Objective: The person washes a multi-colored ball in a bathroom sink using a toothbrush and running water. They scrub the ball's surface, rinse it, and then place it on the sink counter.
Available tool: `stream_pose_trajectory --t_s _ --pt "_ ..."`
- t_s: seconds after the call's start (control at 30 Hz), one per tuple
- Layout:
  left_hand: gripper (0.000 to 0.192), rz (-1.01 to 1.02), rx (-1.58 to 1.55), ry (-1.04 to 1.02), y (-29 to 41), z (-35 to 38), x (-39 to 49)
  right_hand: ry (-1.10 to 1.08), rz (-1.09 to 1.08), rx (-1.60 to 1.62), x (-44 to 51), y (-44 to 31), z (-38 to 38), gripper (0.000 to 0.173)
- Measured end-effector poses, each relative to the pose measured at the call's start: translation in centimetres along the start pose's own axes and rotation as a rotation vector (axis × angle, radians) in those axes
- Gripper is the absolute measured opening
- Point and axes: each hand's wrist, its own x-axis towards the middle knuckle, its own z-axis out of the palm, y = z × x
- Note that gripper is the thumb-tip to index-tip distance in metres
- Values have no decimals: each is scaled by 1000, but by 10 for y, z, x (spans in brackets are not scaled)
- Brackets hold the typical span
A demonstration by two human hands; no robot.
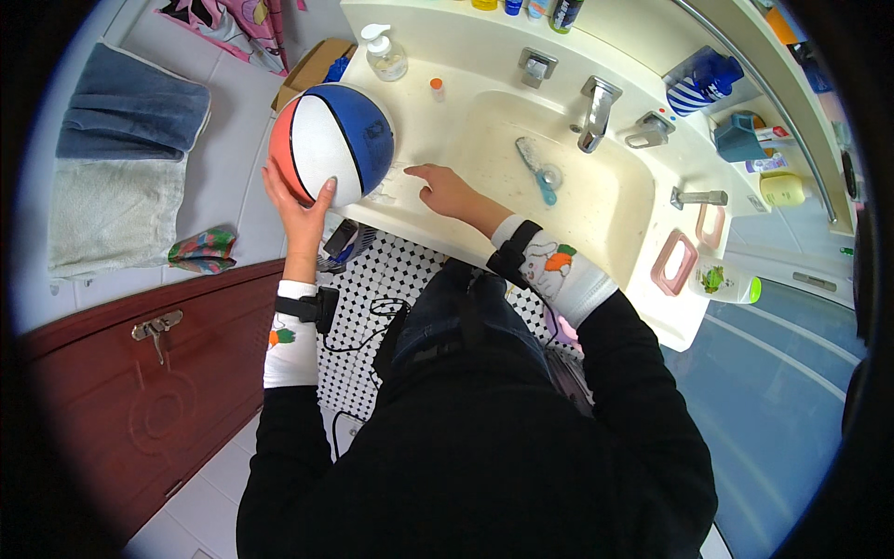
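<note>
A basketball [328, 143] with red, white and blue panels rests at the left end of the cream washbasin counter [454, 230]. My left hand [297, 209] is spread against its near side, thumb on the white panel. Just right of the ball, my right hand [447, 192] hovers at or over the counter with its index finger stretched toward the ball; it holds nothing. Wet-looking marks [383, 192] show on the counter between that fingertip and the ball. In the basin lies a blue-handled brush [536, 171] with foam on its head, partly across the drain [552, 176].
Behind the ball stand a clear pump bottle [387, 59] and a small orange-capped container [437, 87]. A chrome faucet [597, 115] juts over the basin. Pink soap dishes [675, 264] and a white bottle [723, 281] occupy the right end. Towels [129, 140] hang left.
</note>
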Motion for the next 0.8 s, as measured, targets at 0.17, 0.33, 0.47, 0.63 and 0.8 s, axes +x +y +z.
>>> stream_pose_trajectory --t_s 0.17,0.33,0.47,0.63,0.8 --pt "106 32 14 38 12 -2 0 -48 43 -16 -13 1 0 50" --pt "98 187 235 53 32 -4 -2 -151 127 -45 -33 2 -3 51" --pt "85 454 248 -17 49 6 -5 -218 197 -51 -55 6 -15 50" --pt "67 525 233 -212 65 29 -19 -268 355 -25 -87 25 -39 47" --pt "48 548 93 -472 64 56 -30 -302 436 -26 -130 57 -77 45"
